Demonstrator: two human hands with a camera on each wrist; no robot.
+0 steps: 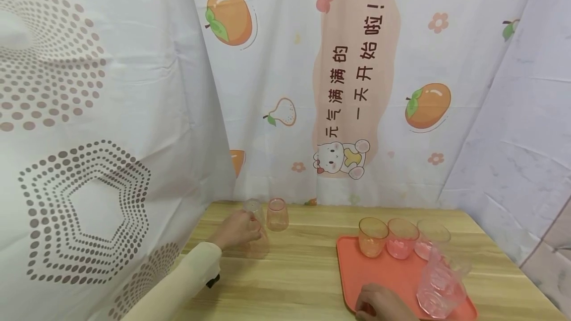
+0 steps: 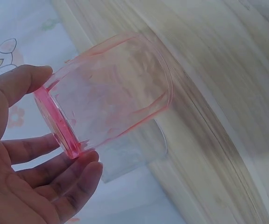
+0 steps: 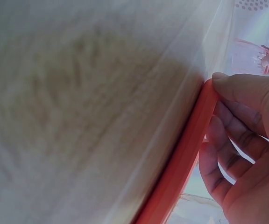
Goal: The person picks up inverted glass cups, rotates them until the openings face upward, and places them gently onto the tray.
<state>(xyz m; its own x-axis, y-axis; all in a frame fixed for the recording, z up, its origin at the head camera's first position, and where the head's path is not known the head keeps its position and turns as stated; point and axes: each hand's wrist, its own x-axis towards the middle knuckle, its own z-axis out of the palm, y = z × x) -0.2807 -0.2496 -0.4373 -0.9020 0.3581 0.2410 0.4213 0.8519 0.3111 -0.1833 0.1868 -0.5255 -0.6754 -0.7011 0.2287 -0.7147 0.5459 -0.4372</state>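
My left hand [image 1: 238, 228] grips a pink see-through cup [image 2: 116, 93] by its thick base, thumb on one side and fingers on the other. The cup is upside down, its mouth towards the wooden table. Behind it a clear cup [image 1: 253, 205] stands upside down, partly hidden, and beside that another pink cup [image 1: 277, 216], also inverted. At the near left edge of a red tray [image 1: 374, 276], my right hand [image 1: 381, 301] pinches the rim [image 3: 183, 163], thumb on the edge and bent fingers against the inner side.
Along the tray's far edge stand an orange-yellow cup [image 1: 372, 239], a pink cup [image 1: 402, 241] and a clear cup [image 1: 430, 234], all upright. A clear faceted pitcher [image 1: 439, 291] is at the tray's right. Patterned curtains [image 1: 285, 63] hang behind and beside the table [image 1: 290, 281].
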